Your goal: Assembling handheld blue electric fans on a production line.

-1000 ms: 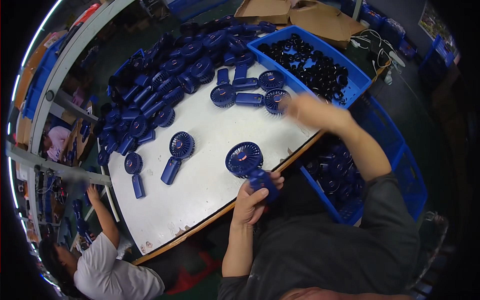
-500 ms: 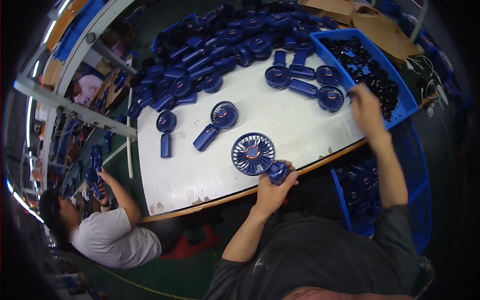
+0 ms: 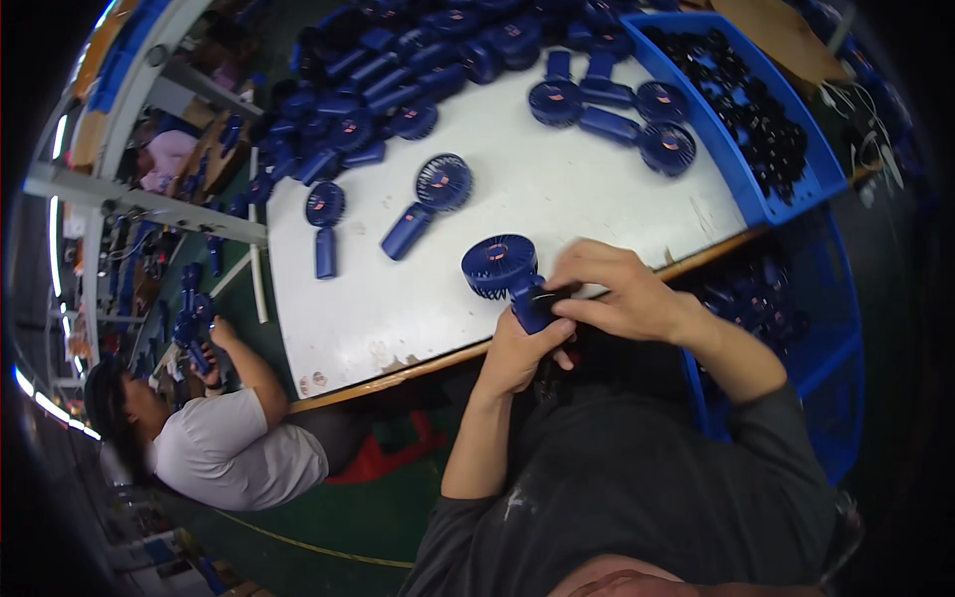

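Note:
My left hand (image 3: pixel 510 356) is closed round the handle of a dark blue handheld fan (image 3: pixel 498 263), held over the front edge of the white table (image 3: pixel 383 323). The fan's round grille tilts up and away from me. My right hand (image 3: pixel 634 296) pinches a small black part (image 3: pixel 549 296) against the handle near the fan's neck. My fingers hide much of this part, so its exact shape does not show. Further left on the table lie two more blue fans, one slanted (image 3: pixel 426 207) and one smaller-looking (image 3: pixel 324 227).
A heap of blue fans (image 3: pixel 398 75) covers the table's far side. Several fans (image 3: pixel 609 124) lie beside a blue bin (image 3: pixel 808 202) of small black parts. Under the right edge stands a blue crate (image 3: pixel 838 403) with fans. A co-worker (image 3: pixel 234 453) sits at left, holding fans.
My right hand has come from the bin to the fan, bringing a black part to its handle. The fan's head has tilted in my left hand. My view has shifted slightly.

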`<state>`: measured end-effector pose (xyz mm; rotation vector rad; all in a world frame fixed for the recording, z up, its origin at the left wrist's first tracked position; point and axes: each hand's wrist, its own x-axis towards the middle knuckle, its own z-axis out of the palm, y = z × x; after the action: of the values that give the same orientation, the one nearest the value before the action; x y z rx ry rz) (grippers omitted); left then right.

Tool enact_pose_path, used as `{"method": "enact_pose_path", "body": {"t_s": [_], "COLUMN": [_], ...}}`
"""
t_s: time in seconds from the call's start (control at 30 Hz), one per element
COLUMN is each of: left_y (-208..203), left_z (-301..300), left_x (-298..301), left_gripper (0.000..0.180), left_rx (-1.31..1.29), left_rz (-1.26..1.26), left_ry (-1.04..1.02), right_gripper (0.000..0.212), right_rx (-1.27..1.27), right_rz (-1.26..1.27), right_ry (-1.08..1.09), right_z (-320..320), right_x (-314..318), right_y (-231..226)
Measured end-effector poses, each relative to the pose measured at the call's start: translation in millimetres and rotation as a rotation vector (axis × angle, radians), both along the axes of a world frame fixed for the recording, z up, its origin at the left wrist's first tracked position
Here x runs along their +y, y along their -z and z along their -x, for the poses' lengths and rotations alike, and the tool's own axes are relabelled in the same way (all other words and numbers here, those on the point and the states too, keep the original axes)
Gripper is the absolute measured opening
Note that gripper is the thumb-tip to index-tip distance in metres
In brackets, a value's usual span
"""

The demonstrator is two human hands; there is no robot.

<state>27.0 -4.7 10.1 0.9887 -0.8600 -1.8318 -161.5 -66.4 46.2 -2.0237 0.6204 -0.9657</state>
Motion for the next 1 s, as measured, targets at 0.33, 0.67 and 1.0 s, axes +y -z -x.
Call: {"method": "enact_pose_path", "body": {"t_s": [0.33, 0.67, 1.0], "left_y": [5, -55, -19], "left_z": [29, 7, -132], "left_x": [7, -50, -149], "left_gripper": [0.059, 0.104, 0.077], "left_rx": [0.306, -1.147, -1.522], "left_rz": [-0.162, 1.034, 0.511], "left_ry": [-0.363, 0.040, 0.000], "right_gripper": [0.058, 0.056, 0.057], "right_rx": [0.338, -0.342, 0.743], "right_rz": [0.286, -0.709, -0.430], "right_ry": [0.118, 0.452, 1.337], "right_z": [-18, 54, 267], "right_x": [23, 97, 161], "right_y": [4, 72, 188]}}
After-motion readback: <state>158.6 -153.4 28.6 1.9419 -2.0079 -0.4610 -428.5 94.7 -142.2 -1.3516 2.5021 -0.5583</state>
